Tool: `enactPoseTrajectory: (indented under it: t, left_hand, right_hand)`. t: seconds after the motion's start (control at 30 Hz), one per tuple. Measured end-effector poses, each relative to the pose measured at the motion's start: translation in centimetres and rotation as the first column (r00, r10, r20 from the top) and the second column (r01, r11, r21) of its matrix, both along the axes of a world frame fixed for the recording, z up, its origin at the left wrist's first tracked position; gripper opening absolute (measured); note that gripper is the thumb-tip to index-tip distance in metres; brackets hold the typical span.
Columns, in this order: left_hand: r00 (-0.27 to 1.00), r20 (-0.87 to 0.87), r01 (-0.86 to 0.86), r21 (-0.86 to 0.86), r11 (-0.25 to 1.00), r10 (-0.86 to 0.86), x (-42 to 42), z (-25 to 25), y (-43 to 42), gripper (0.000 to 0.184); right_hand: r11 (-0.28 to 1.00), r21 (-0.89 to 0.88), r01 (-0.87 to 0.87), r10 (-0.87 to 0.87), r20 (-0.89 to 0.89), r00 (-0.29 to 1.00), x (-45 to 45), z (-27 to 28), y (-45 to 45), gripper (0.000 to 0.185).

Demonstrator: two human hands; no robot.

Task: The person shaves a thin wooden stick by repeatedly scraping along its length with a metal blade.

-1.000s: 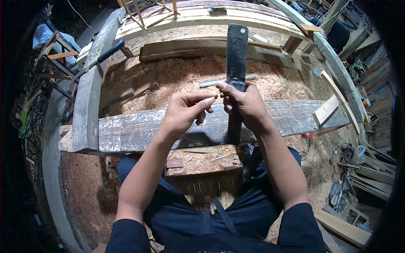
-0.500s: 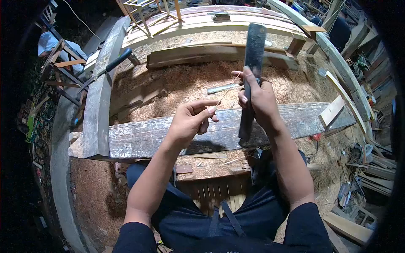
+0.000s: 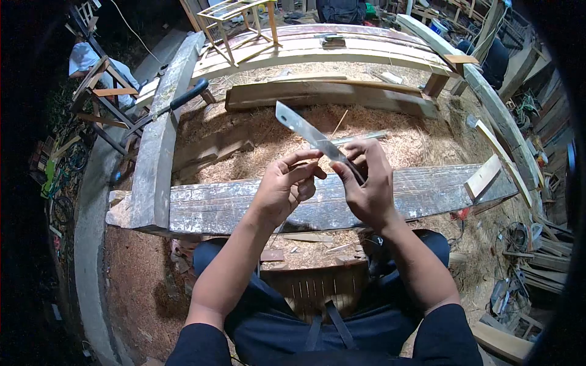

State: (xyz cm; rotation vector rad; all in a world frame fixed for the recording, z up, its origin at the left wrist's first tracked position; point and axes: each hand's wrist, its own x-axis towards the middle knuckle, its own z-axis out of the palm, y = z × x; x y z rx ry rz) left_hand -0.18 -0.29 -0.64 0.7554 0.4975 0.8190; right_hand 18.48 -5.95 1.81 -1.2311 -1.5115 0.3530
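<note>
Knife [image 3: 305, 130] up above the near beam [image 3: 232, 204], held in right hand [image 3: 370, 183], tilted with far end to upper left, hole close to that end. Right fingers wrapped around dark lower end, thumb along the flat.

Thin sliver [image 3: 339, 124] in left hand [image 3: 282, 185], also above the beam. Left fingers pinched at its lower end, other fingers curled in. Upper part sticking up past the blade, free tip over the wood shavings [image 3: 268, 134]. Crosses behind the blade in this view; can't tell if touching.

Handling, my read: blade looks like flat steel, so stiff, fairly weighty, no give. Bare metal likely slippery. Best taken by dark lower end, thumb on the flat, skin clear of both long edges; can't tell which one is sharp. Sliver: looks like bamboo or wood, nearly weightless, springy, easily snapped or split. Best pinched lightly near one end, no hard squeeze.

Around: pale strip [image 3: 369, 137] over the shavings beyond the hands, light wood offcut [image 3: 482, 177] at the beam's right end, dark-handled tool [image 3: 190, 94] resting on the left side rail [image 3: 152, 146].
</note>
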Motion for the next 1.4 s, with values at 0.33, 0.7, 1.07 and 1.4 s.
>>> enactPoseTrajectory:
  t: [0.33, 0.7, 1.07, 1.4]
  left_hand:
    - [0.996, 0.053, 0.072, 0.065, 0.995, -0.075, -0.3, -0.7, 0.1, 0.038]
    - [0.995, 0.096, -0.018, 0.000, 1.000, 0.018, -0.1, -0.9, -0.6, 0.020]
    - [0.994, 0.017, -0.105, -0.030, 0.994, 0.105, 0.3, 0.3, -1.2, 0.008]
    - [0.992, -0.042, -0.119, -0.001, 0.993, 0.119, 0.4, 0.1, -1.3, 0.010]
  right_hand:
    - [0.989, 0.149, -0.006, -0.019, 0.168, 0.986, -0.6, -0.8, -0.6, 0.022]
    - [0.984, 0.174, 0.024, -0.050, 0.149, 0.987, -1.0, -0.8, -0.8, 0.023]
    - [0.987, 0.146, 0.065, -0.084, 0.128, 0.988, -0.8, -0.6, -0.9, 0.023]
    - [0.994, 0.110, -0.014, -0.001, 0.141, 0.990, -1.2, 0.0, -1.5, 0.024]
